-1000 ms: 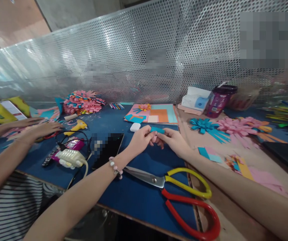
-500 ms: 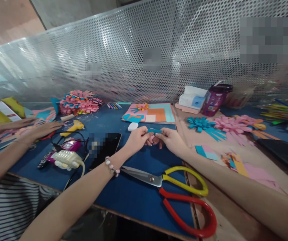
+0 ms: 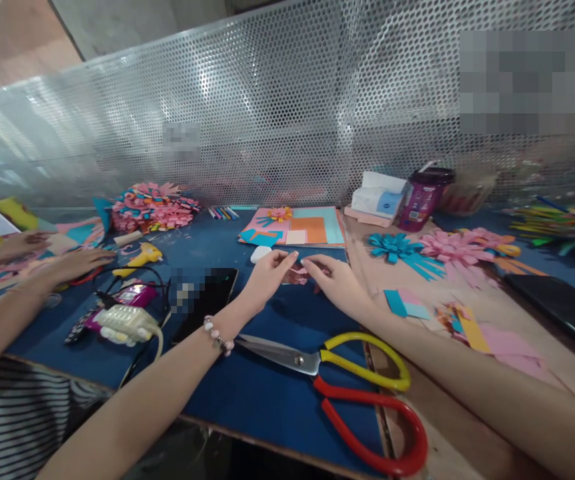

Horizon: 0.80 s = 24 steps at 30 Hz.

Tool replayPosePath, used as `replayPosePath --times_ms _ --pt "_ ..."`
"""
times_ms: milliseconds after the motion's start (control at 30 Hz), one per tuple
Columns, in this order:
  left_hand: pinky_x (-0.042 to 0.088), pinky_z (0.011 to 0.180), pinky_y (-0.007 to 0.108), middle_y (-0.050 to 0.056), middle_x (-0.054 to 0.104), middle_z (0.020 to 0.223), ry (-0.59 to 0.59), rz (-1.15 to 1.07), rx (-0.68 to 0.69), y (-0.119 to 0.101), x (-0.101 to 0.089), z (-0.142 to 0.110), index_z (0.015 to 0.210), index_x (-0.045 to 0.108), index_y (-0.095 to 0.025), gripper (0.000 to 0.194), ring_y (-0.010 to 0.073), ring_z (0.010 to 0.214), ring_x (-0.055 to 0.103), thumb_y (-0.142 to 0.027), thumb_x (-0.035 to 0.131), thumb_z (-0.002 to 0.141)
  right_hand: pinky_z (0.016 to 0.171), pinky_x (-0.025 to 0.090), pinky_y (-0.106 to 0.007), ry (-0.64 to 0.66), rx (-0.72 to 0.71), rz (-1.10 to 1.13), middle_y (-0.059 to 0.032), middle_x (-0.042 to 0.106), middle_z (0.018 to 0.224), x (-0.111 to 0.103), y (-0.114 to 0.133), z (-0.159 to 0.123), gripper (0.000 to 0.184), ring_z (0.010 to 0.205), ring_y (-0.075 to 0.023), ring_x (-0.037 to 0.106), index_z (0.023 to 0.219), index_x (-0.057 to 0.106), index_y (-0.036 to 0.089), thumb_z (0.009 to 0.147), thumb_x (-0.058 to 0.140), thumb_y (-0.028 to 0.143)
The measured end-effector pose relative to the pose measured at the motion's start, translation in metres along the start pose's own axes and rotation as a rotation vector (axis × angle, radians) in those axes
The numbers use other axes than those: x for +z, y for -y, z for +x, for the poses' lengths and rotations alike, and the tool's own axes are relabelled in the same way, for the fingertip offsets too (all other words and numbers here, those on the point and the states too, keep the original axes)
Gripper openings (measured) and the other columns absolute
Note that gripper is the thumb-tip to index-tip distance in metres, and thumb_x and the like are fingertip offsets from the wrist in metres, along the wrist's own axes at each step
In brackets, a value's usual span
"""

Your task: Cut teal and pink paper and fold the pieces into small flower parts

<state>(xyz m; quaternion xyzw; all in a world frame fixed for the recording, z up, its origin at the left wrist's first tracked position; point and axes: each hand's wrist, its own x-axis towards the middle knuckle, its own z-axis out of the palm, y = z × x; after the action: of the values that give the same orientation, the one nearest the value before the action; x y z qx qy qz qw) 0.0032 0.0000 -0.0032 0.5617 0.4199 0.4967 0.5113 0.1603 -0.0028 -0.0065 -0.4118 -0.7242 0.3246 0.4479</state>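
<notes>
Head view, pink paper: a small pink piece (image 3: pixel 297 275) sits between the fingertips of the two hands, above the blue tabletop (image 3: pixel 267 387).
Its direction: right of the left hand (image 3: pixel 273 270), left of the right hand (image 3: pixel 333 277); neither is clearly nearer.
Its long axis: seems to run crosswise from hand to hand, though too little shows to be sure.
Left-hand grip: thumb and fingers bent close together around the paper's left end; whether they pinch it cannot be told.
Right-hand grip: fingers curled toward the paper's right end; contact is equally unclear.
Scissors: the large pair (image 3: pixel 300 360) lies nearer the wearer than the paper, blades pointing toward the left wrist, handles splayed toward the right forearm.
Hidden: the lower fingertips and the paper's edges; the left hand partly covers a white case (image 3: pixel 260 253).
Cut off: the black phone (image 3: pixel 557 313) at the right edge.
Hard to make out: pixelated patches on the metal screen (image 3: pixel 277 147).
</notes>
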Motion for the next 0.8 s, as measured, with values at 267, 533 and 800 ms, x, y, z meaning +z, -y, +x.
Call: replayPosePath --times_ms 267,533,800 --pt "0.054 0.068 0.031 0.006 0.061 0.084 -0.023 0.131 0.073 0.002 -0.001 -0.001 0.099 0.052 -0.014 0.028 0.015 0.072 0.064 -0.031 0.057 0.077 0.037 0.049 -0.023 0.035 0.136 0.284 -0.0055 0.063 0.075 0.002 -0.011 0.005 0.029 0.071 -0.0202 0.063 0.095 0.059 0.017 0.079 0.052 0.04" --pt "0.048 0.063 0.024 0.008 0.059 0.104 -0.039 0.302 0.206 0.008 -0.006 0.001 0.106 0.053 -0.017 0.032 0.0137 0.079 0.059 -0.018 0.055 0.074 0.039 0.051 -0.022 0.065 0.09 0.266 -0.0025 0.061 0.068 0.004 -0.016 0.003 0.02 0.067 -0.018 0.064 0.09 0.055 0.019 0.081 0.05 0.036" --pt "0.045 0.068 0.024 0.006 0.064 0.09 -0.066 0.204 0.157 0.004 -0.005 -0.001 0.103 0.056 -0.015 0.03 0.0129 0.075 0.059 -0.022 0.057 0.074 0.044 0.051 -0.024 0.069 0.082 0.273 -0.0005 0.059 0.066 0.004 -0.018 0.005 0.017 0.057 -0.014 0.06 0.08 0.052 0.019 0.082 0.045 0.034"
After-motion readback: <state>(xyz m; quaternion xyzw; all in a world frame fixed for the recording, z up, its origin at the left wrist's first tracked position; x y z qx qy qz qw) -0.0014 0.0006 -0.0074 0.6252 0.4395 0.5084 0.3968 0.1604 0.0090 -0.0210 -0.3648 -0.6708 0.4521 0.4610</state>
